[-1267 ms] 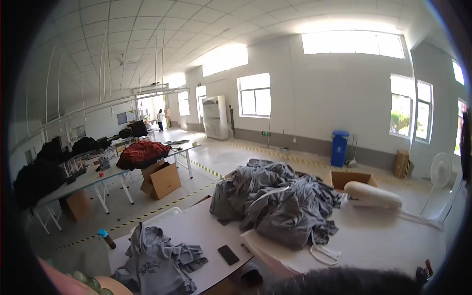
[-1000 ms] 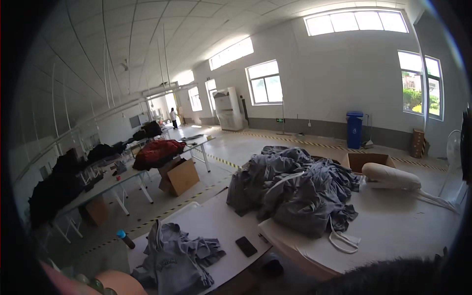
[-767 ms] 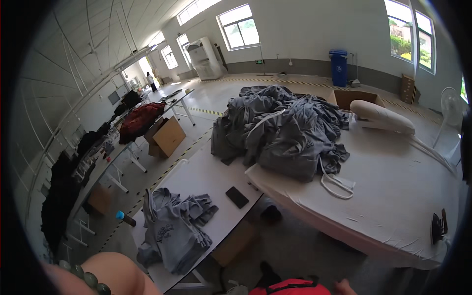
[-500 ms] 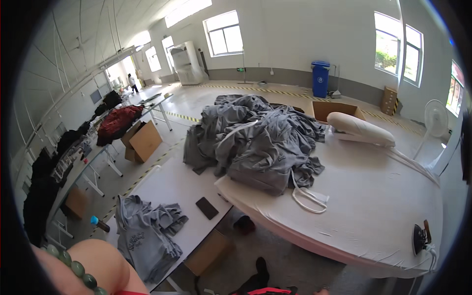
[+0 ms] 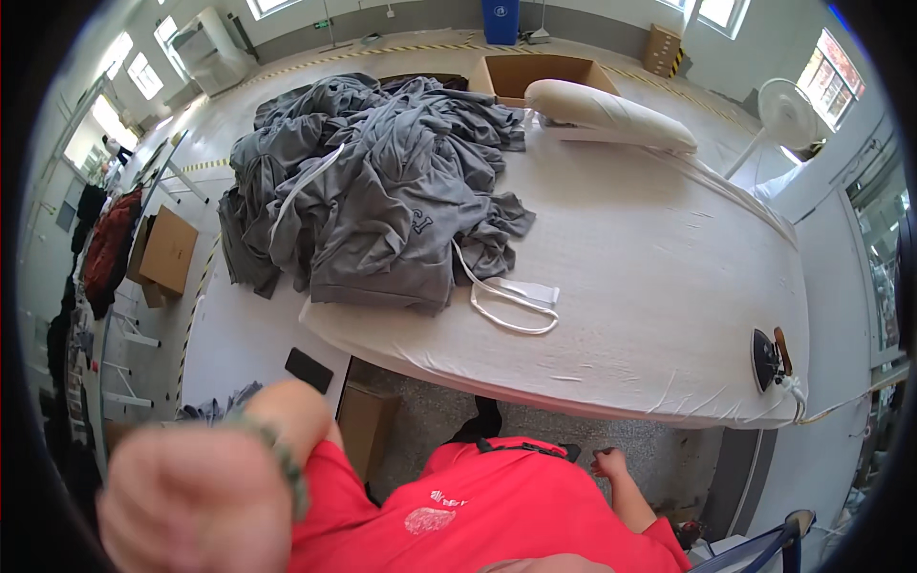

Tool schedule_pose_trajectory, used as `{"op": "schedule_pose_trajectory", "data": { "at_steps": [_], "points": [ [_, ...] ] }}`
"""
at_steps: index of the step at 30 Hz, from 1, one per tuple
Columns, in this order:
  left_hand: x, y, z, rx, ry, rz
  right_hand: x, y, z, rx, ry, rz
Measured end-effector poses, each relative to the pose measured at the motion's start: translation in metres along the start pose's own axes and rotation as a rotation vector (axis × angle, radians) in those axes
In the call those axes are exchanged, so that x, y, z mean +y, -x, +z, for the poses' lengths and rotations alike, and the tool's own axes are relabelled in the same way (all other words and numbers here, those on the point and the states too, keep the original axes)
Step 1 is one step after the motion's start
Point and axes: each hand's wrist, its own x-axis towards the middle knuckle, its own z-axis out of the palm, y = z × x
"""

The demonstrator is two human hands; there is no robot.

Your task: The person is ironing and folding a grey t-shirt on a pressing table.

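Note:
My left hand point(image 5: 191, 501) is raised close to the camera at the lower left. It is a blur, with a green bead bracelet at the wrist, and I cannot make out its fingers. My right hand point(image 5: 607, 465) hangs low beside my red shirt, under the near edge of the white padded table point(image 5: 659, 286), holding nothing with its fingers loosely apart. A big pile of grey garments point(image 5: 382, 181) covers the table's left end. A white cord with a flat strip point(image 5: 511, 304) lies just in front of the pile.
A black iron point(image 5: 769, 358) stands at the table's right near corner and a long white pad point(image 5: 611, 110) at its far side. A black phone point(image 5: 309, 370) lies on the lower side table. A cardboard box point(image 5: 368, 430) stands below it; another point(image 5: 170, 250) is by red clothes point(image 5: 105, 248). A fan point(image 5: 788, 110) stands far right.
The view has tipped down from the room to the table in front of me. My left hand has come up close to the camera, and my right hand now shows.

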Motion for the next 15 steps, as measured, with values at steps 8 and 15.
{"op": "schedule_pose_trajectory", "data": {
  "at_steps": [8,15],
  "points": [
    [-0.314,0.386,-0.081,-1.157,-1.335,-0.862,-0.035,0.069,0.016,0.154,-0.090,-0.077],
    [-0.337,0.391,-0.093,-1.287,-1.247,-1.024,0.018,0.053,0.018,0.011,0.345,-0.110]
  ]
}}
